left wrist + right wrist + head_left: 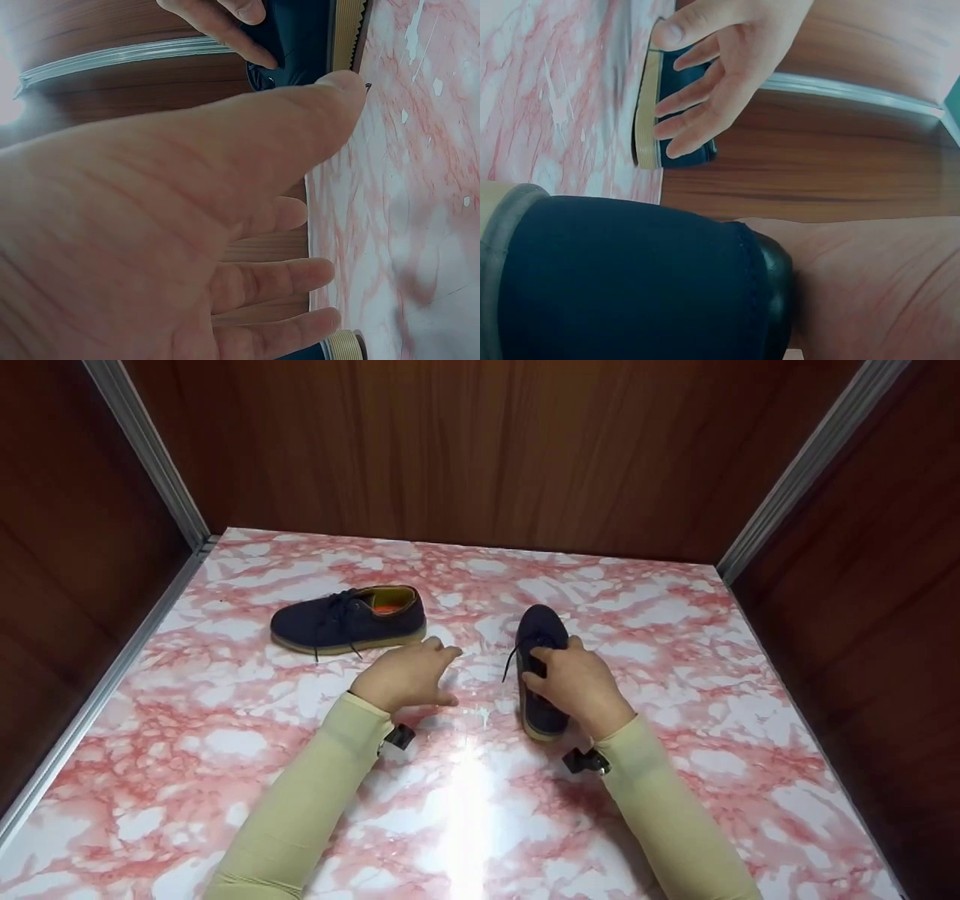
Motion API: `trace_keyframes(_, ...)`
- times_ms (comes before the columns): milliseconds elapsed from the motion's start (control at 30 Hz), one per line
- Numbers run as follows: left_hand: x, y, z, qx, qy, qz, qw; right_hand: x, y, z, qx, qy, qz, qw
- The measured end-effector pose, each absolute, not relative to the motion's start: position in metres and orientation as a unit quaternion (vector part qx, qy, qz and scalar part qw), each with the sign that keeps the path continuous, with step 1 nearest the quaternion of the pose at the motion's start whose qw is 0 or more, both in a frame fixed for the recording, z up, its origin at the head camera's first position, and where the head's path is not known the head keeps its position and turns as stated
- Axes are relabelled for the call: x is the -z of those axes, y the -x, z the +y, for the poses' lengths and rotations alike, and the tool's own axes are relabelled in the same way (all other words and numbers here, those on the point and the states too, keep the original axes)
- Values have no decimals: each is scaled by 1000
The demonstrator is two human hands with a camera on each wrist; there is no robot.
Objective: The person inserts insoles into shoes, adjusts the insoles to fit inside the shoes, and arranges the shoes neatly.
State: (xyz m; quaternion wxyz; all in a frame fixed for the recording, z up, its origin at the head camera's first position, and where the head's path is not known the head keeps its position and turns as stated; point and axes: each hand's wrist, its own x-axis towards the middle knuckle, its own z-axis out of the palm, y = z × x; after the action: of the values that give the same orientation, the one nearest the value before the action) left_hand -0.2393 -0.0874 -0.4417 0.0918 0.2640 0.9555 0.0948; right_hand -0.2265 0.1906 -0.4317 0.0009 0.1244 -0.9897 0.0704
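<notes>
A dark blue lace-up shoe (541,622) with a tan sole stands upright on the surface, toe pointing away. My right hand (581,682) grips it from above around its opening, thumb and a finger on the near-left side; the other fingertips are mostly hidden. In the right wrist view the shoe's heel (630,277) fills the lower left. My left hand (409,675) is held in the air with fingers spread, nothing in it. It is just in front of the heel of a matching shoe (307,622), which lies sole down with its toe to the left.
Red-and-white marbled sheeting (247,802) covers the surface. Brown wood-grain panels (465,450) with metal edge strips (810,457) wall it at the back and both sides. Loose lace ends (510,664) hang from the shoes. A bright glare (466,825) shows in the front middle.
</notes>
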Motion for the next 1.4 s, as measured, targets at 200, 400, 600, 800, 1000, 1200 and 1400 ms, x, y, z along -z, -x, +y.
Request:
trace_keyframes(200,442,240,-86,-92,-258,957,99,433,226,191,-73,-127,-989,-1)
trace_keyframes(400,444,242,-86,-94,-245,962,78,432,224,189,-77,-124,-989,-2)
trace_keyframes(600,446,246,-91,-107,-175,979,-13,433,224,190,-72,-129,-989,3)
trace_keyframes(800,447,250,-93,-129,-154,979,-43,423,222,195,-83,-129,-988,-13)
trace_keyframes(1000,446,254,-94,-145,-134,979,-53,400,223,217,-125,-101,-987,-7)
trace_keyframes(1200,450,255,-98,-163,-128,977,-48,388,226,246,-76,-64,-994,-49)
trace_keyframes(1400,452,257,-98,-200,-136,969,-39,387,228,253,-76,-80,-990,-85)
